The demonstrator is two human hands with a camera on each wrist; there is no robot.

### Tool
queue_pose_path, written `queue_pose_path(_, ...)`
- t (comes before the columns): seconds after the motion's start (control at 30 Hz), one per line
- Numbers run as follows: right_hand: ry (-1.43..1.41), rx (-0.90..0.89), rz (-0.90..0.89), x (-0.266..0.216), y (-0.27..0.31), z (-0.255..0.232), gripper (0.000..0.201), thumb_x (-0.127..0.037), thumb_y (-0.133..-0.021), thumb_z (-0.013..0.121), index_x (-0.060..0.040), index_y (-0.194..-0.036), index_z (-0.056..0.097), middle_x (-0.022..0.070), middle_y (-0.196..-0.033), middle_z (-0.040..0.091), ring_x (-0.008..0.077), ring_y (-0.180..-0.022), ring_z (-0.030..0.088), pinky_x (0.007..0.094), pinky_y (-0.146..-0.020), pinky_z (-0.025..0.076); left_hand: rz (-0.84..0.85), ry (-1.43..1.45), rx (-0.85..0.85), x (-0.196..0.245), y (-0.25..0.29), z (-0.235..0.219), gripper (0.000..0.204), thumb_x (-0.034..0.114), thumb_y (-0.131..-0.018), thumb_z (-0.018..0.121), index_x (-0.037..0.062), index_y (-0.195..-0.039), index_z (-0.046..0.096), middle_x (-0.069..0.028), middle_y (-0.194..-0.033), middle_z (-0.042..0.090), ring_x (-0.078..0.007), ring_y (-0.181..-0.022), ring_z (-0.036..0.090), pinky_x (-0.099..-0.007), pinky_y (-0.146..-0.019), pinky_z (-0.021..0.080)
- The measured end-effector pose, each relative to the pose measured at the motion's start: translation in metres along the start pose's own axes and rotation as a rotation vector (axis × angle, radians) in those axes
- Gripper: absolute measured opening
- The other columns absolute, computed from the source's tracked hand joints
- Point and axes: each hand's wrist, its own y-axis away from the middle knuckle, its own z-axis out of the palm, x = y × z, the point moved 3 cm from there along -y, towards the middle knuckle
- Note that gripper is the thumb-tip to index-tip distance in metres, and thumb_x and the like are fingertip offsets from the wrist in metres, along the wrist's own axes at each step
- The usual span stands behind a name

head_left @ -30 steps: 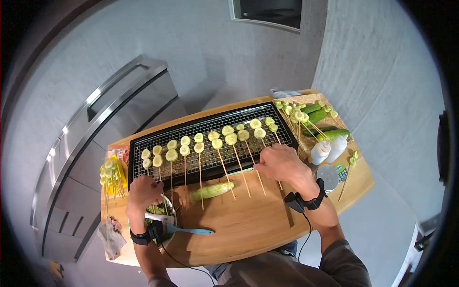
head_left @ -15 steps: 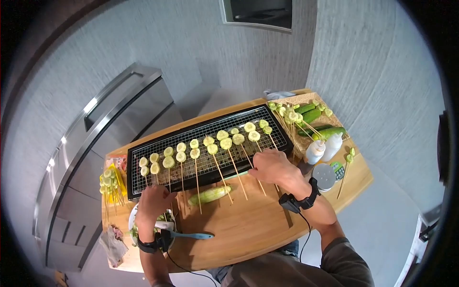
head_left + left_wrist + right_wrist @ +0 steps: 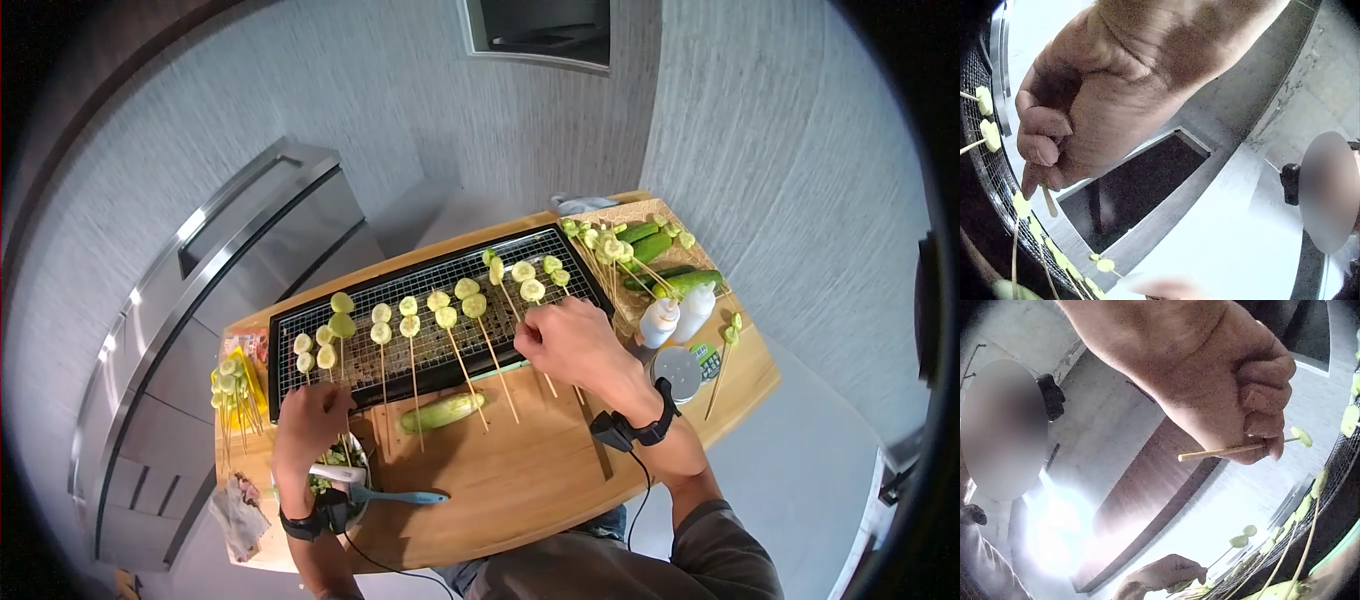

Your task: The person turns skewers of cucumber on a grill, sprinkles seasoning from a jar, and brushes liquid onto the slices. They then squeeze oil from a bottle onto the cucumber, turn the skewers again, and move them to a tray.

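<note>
My left hand (image 3: 312,415) pinches the stick of a cucumber skewer near the grill's front left. That skewer's two slices (image 3: 342,314) are lifted over the rack. With curled fingers, my right hand (image 3: 568,342) pinches another skewer at the front right; its stick (image 3: 1222,452) pokes out behind the fingers. The slices on it (image 3: 496,270) are turned edge-on in the head view. Other skewers of pale cucumber slices (image 3: 409,315) lie side by side across the wire rack (image 3: 400,355) of the black grill, sticks pointing toward me.
A peeled cucumber (image 3: 442,412) lies before the grill. A bowl (image 3: 362,500) of scraps and a blue-handled brush (image 3: 405,496) are front left. A yellow tray (image 3: 258,383) with skewers stands left. At right are a board (image 3: 640,290) with cucumbers, squeeze bottles (image 3: 660,322) and a shaker (image 3: 677,375).
My left hand has shifted to the third skewer from the left and raised its slices. The right hand has moved slightly left, and a skewer there has lifted and turned.
</note>
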Motion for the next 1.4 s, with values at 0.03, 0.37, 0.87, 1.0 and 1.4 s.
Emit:
queue_pose_path(0.03,-0.018,0.016,0.001,-0.001,0.000,0.000,0.020,-0.021,-0.087,0.065,-0.0046,-0.079,0.075,0.0182,-0.074,0.071,0.0392,-0.075,0.070,0.0474,-0.072,0.057,0.000,0.000,0.001,0.002,0.000,-0.001,0.029,0.021,-0.095,0.065,-0.0012,-0.079,0.074,-0.0171,-0.062,0.066,-0.0307,-0.056,0.068,-0.0390,-0.055,0.051)
queue_pose_path(0.37,0.108,-0.149,0.012,0.008,-0.004,0.022,0.025,-0.022,-0.089,0.063,-0.0020,-0.084,0.076,0.0224,-0.076,0.071,0.0406,-0.077,0.071,0.0494,-0.075,0.059,-0.060,-0.037,-0.149,0.003,0.004,0.001,0.027,0.020,-0.094,0.065,-0.0004,-0.080,0.075,-0.0169,-0.063,0.068,-0.0315,-0.058,0.069,-0.0396,-0.058,0.053)
queue_pose_path(0.87,0.235,-0.336,0.051,0.020,0.003,0.038,0.028,-0.026,-0.090,0.069,0.0010,-0.085,0.074,0.0226,-0.088,0.073,0.0400,-0.091,0.072,0.0497,-0.080,0.058,-0.117,-0.065,-0.238,-0.007,-0.003,0.018,0.033,0.021,-0.094,0.065,0.0001,-0.070,0.073,-0.0134,-0.060,0.068,-0.0295,-0.057,0.070,-0.0394,-0.060,0.056)
queue_pose_path(1.0,0.167,-0.168,0.024,0.011,0.005,0.025,0.032,-0.031,-0.092,0.070,-0.0011,-0.079,0.071,0.0204,-0.080,0.072,0.0385,-0.087,0.072,0.0492,-0.075,0.058,0.029,-0.266,0.009,-0.013,0.001,0.016,0.026,0.027,-0.091,0.071,0.0034,-0.082,0.077,-0.0131,-0.066,0.070,-0.0291,-0.061,0.070,-0.0375,-0.058,0.054)
queue_pose_path(1.4,0.149,-0.254,-0.127,-0.012,0.013,0.051,0.040,-0.043,-0.091,0.071,-0.0049,-0.079,0.076,0.0188,-0.069,0.070,0.0383,-0.074,0.072,0.0467,-0.069,0.057,0.084,-0.193,-0.054,0.016,0.007,0.034,0.035,0.036,-0.089,0.077,0.0013,-0.081,0.076,-0.0167,-0.069,0.070,-0.0340,-0.064,0.070,-0.0408,-0.059,0.054)
